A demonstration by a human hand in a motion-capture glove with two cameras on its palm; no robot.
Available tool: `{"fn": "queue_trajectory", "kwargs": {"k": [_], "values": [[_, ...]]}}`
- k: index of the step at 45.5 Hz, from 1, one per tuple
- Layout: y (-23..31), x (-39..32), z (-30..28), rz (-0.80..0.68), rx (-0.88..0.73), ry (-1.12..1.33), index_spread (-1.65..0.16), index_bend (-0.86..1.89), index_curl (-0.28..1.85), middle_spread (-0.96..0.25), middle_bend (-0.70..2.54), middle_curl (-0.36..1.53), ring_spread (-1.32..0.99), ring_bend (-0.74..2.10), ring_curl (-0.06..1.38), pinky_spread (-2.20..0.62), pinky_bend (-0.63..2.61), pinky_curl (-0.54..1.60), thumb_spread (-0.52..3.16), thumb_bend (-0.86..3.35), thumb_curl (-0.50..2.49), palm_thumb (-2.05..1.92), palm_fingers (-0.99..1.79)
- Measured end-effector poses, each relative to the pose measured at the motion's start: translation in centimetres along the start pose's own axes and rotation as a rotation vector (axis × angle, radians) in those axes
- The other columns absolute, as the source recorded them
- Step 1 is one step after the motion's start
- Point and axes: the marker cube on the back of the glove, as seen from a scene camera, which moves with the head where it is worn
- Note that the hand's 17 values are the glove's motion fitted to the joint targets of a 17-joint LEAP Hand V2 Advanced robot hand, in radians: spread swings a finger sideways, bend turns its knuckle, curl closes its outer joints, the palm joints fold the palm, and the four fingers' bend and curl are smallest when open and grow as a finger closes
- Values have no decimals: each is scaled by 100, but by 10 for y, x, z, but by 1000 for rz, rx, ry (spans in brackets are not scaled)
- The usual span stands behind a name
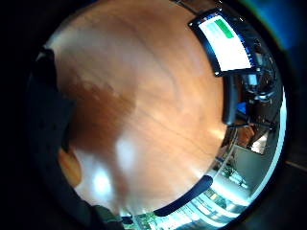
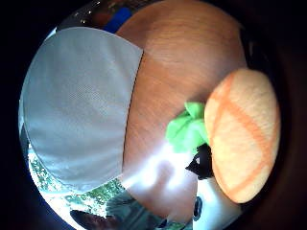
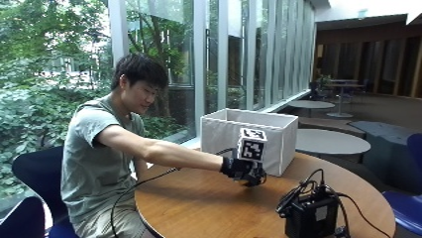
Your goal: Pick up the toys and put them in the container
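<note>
While the gloved right hand (image 3: 244,171) hangs just above the round wooden bench (image 3: 217,208), beside the grey fabric container (image 3: 247,140), the outside view hides its grip. Thumb-side palm view: orange plush toy with green leaves (image 2: 242,134), close to palm, container alongside; held or not, cannot tell. Judgement: depositing remains.

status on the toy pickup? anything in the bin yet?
Done: cannot tell. The inside of the grey fabric container is hidden in every view, so no toy shows as placed. In hand: the gloved right hand is low over the wooden table beside the container, with an orange plush toy with green leaves close to the palm; whether it is gripped is unclear. Left: get that toy into the container.
</note>
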Motion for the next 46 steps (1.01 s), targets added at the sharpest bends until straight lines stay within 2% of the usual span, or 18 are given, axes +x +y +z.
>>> {"fn": "queue_trajectory", "kwargs": {"k": [4,9,13,18,24,27,30,37,39,43,46], "values": [[10,-17,-11,-115,-38,-13,-28,57,55,-25,83,67,-35,113,57,-37,90,41,70,22,70,78,124],[20,37,-81,-147,-33,-106,-29,67,64,-26,94,74,-37,119,60,-38,98,45,58,16,73,71,119],[24,38,-106,-124,-13,-126,-31,71,70,-26,99,78,-38,124,63,-39,105,49,52,13,76,69,113],[38,-5,-168,52,100,-99,-32,74,76,-27,104,83,-38,129,66,-40,111,53,45,11,80,68,107],[60,-25,-226,0,160,-114,-33,77,83,-27,108,87,-38,132,68,-40,115,56,40,9,84,68,102],[72,-43,-245,-95,181,-60,-34,78,87,-27,110,89,-38,133,69,-40,117,58,37,8,86,67,101],[77,-61,-269,-27,200,-153,-35,78,90,-27,110,91,-38,135,70,-40,118,59,35,8,88,68,99],[84,-118,-281,-9,230,-28,-36,78,96,-26,112,94,-38,137,71,-40,120,61,32,6,91,67,96],[85,-134,-285,-50,228,-71,-36,78,98,-26,113,94,-38,138,71,-40,121,61,31,6,93,68,95],[91,-189,-280,-208,232,44,-36,78,101,-26,113,96,-38,139,72,-40,121,62,30,5,95,68,94],[91,-223,-277,-227,231,75,-37,77,104,-26,114,97,-38,140,72,-40,122,63,29,4,96,68,93]]}}
